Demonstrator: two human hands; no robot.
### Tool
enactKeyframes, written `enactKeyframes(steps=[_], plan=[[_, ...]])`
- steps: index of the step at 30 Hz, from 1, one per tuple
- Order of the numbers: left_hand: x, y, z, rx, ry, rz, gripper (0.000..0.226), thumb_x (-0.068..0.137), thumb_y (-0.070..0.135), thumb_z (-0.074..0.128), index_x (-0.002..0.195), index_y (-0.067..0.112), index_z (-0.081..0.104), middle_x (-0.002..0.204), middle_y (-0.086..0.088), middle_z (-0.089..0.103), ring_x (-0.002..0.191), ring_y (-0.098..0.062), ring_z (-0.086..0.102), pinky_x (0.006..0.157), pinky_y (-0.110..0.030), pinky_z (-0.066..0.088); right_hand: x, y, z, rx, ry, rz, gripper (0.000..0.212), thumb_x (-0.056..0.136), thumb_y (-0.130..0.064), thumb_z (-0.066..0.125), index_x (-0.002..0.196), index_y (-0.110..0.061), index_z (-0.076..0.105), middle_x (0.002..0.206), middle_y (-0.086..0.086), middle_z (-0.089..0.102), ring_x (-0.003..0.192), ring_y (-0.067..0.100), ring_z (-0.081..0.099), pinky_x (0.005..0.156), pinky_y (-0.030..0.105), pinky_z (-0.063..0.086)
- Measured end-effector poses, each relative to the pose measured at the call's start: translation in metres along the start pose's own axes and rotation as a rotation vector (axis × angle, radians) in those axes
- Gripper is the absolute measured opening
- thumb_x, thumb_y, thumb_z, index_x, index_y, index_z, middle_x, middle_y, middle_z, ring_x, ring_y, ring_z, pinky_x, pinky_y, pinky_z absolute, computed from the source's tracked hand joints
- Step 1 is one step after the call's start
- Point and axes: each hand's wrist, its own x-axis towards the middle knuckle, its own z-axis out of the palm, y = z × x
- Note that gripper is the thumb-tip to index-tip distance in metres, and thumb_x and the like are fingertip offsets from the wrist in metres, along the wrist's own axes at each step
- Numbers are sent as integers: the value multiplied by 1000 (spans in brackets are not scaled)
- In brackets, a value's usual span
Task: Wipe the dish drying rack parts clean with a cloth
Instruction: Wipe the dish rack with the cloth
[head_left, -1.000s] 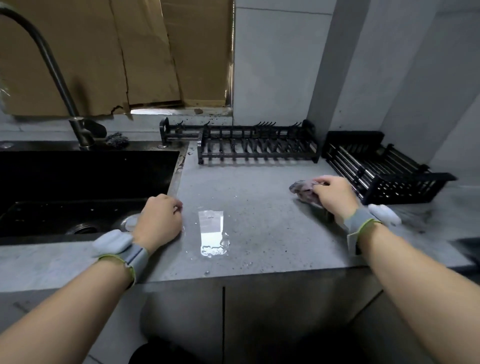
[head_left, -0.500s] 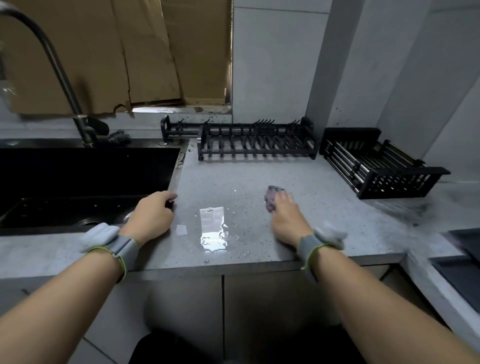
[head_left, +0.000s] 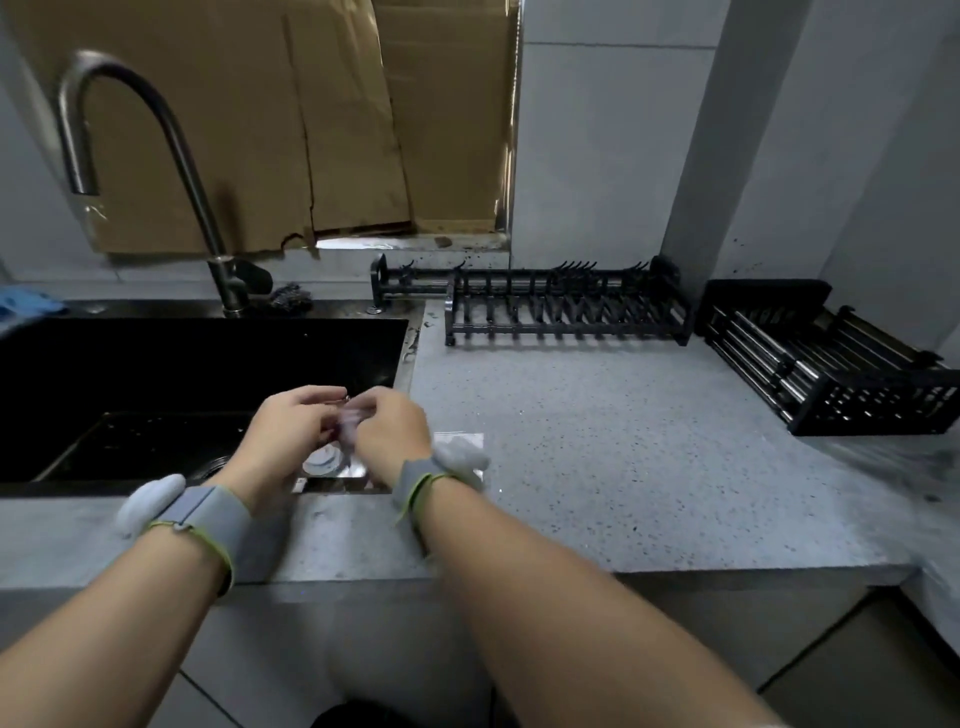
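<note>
Left hand: the left hand (head_left: 291, 431) was raised over the front right corner of the sink (head_left: 197, 364), fingers curled in toward the cloth (head_left: 347, 427), which it gripped from the left.
Right hand: the right hand (head_left: 390, 434) met it from the other side, fingers bent round the same cloth; both hands were clamped together on it.
Cloth: a small pale purplish wad, blurred, bunched between the two hands above the sink's edge, with a strip hanging down.
Rack parts: the plate rack (head_left: 566, 312) stood at the back of the counter (head_left: 649, 467) against the wall; the basket (head_left: 831, 374) sat to its right, well apart from the hands.
Change from half a second before: the right hand had been pressing the cloth flat on the counter right of the puddle (head_left: 467, 441), and the left had rested at the sink's rim; now both had lifted and joined over the sink. The racks had not moved.
</note>
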Motion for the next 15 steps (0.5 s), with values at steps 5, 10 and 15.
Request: enactKeyframes(steps=[5,10,15], plan=[[-7,10,8,373,-110,167,25,93,3,59,97,23,74,99,-1,73,92,-21,68,84,-41,55,-6,12,-96,49,-12,-46,37,87,5,44,115,-5,67,95,8,62,65,10,59,49,8,42],[-28,0,22,814,-198,292,25,93,17,56,107,28,74,104,8,72,100,-17,66,88,-30,50,-47,57,-179,-217,90,-4,39,88,2,41,94,-14,75,83,3,68,50,1,53,43,7,36],[-43,-8,28,934,-195,309,38,93,12,46,121,25,69,124,3,67,118,-22,58,104,-41,46,-90,88,-166,-504,23,-22,26,89,-9,49,97,-20,71,103,1,60,98,13,57,87,24,45]])
